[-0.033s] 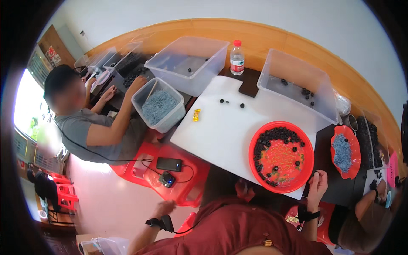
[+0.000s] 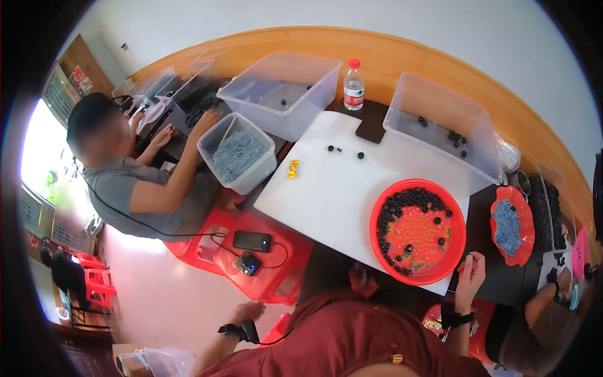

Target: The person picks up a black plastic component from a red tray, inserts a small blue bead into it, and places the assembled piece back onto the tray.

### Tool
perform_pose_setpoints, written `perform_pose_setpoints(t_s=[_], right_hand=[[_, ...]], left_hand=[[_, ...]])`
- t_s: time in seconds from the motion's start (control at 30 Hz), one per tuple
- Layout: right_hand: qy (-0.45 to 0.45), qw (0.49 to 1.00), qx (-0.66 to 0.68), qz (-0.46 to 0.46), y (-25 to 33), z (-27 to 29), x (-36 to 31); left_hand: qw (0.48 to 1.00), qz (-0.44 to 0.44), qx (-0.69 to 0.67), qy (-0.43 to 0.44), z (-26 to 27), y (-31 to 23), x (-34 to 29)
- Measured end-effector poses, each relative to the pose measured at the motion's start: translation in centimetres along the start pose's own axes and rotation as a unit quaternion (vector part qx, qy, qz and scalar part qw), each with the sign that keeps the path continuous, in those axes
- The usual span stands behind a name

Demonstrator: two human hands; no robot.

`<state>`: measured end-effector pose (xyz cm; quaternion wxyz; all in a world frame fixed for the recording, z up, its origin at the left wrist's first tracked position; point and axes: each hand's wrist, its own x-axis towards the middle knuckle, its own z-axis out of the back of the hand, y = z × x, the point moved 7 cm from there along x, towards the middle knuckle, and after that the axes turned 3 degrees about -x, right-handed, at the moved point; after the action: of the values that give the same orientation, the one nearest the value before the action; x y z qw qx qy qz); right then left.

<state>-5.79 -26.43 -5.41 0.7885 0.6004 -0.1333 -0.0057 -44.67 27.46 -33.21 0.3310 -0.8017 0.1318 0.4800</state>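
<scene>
My right hand [image 2: 470, 276] is at the table's near edge, just right of a round red tray [image 2: 463, 242]. Its fingers are curled in, and a small dark bit shows at the fingertips, too small to name. Many small black ring-like parts [image 2: 396, 204] lie in the tray, heaped mostly along its far and left sides. Low on my left, away from the table, my left hand [image 2: 250, 311] hangs with its fingers loosely stretched and nothing visible in it. A white board [image 2: 314, 195] lies under the tray, with a few black parts [image 2: 360, 155] on it.
Clear plastic bins [image 2: 282, 113] stand behind. A water bottle [image 2: 353, 88], dark phone [image 2: 370, 130] and yellow-wrapped candy [image 2: 293, 168] are nearby. A red dish [image 2: 526, 232] of blue-grey granules sits right. At left, a co-worker [image 2: 151, 188] works near a granule tub [image 2: 267, 163] and red stool [image 2: 282, 251].
The whole picture has shifted a few pixels to the right. Neither hand has visibly moved relative to the tray or the stool.
</scene>
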Motion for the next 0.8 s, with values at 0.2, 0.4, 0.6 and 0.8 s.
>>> perform_pose_setpoints(t_s=[0.2,0.4,0.6,0.8], right_hand=[[0.014,0.998,-0.062,0.022,0.9,-0.5,0.0],[0.024,0.998,-0.030,0.046,4.4,-1.8,0.2],[0.109,0.937,-0.317,0.102,7.8,-5.9,-0.5],[0.145,0.984,-0.097,0.021,8.7,-2.7,-5.4]], left_hand=[[0.924,-0.078,-0.294,-0.232,6.6,9.3,-1.0],[0.911,-0.037,-0.402,-0.087,10.4,20.4,1.3],[0.885,-0.089,-0.432,-0.147,9.5,20.9,2.8],[0.865,-0.144,-0.412,-0.247,11.1,14.1,4.6]])
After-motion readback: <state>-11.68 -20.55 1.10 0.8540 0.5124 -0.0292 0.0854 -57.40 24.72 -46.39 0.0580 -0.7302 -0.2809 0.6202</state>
